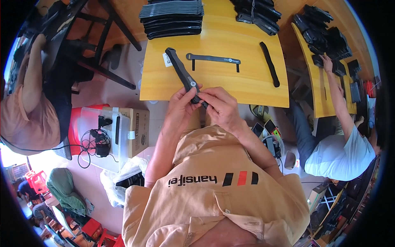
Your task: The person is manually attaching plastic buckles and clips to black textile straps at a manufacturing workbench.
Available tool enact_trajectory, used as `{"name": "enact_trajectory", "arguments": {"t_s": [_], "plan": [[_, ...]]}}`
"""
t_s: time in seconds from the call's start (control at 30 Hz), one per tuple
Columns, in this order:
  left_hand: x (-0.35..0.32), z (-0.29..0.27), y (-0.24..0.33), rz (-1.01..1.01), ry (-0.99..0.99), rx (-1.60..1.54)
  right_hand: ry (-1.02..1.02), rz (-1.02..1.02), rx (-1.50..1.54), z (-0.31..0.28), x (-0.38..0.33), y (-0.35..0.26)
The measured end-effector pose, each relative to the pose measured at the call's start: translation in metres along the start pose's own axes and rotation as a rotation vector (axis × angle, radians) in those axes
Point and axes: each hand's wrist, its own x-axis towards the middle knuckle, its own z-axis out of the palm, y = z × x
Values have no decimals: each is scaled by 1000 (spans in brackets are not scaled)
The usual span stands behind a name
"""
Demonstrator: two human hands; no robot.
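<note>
Head view: left hand (180, 103) and right hand (222, 106), close together, pinch a dark strap (180, 66); its long axis slants forward-left, far end beyond them.

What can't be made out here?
Head view: part of the held dark strap, hidden by fingers of the left hand and right hand.
Head view: print on the white tag, too small.
Head view: far end of the black-and-grey stack, cut off by the top edge.
</note>
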Motion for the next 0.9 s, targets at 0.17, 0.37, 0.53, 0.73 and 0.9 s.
{"name": "enact_trajectory", "arguments": {"t_s": [0.17, 0.37, 0.53, 0.73, 0.9], "plan": [[-5, -1, 8, -40, -53, 14, -24, 112, 165, -6, -2, 3], [-10, 5, 3, 42, -36, 86, -106, 182, 140, -18, 5, -6], [-10, 4, -4, 138, 15, 227, -130, 187, 110, -20, 6, -8], [-12, 5, -5, 183, 48, 405, -245, 164, 22, -27, 9, -9], [-12, 10, -7, 201, 76, 395, -274, 141, -57, -27, 7, -12]]}}
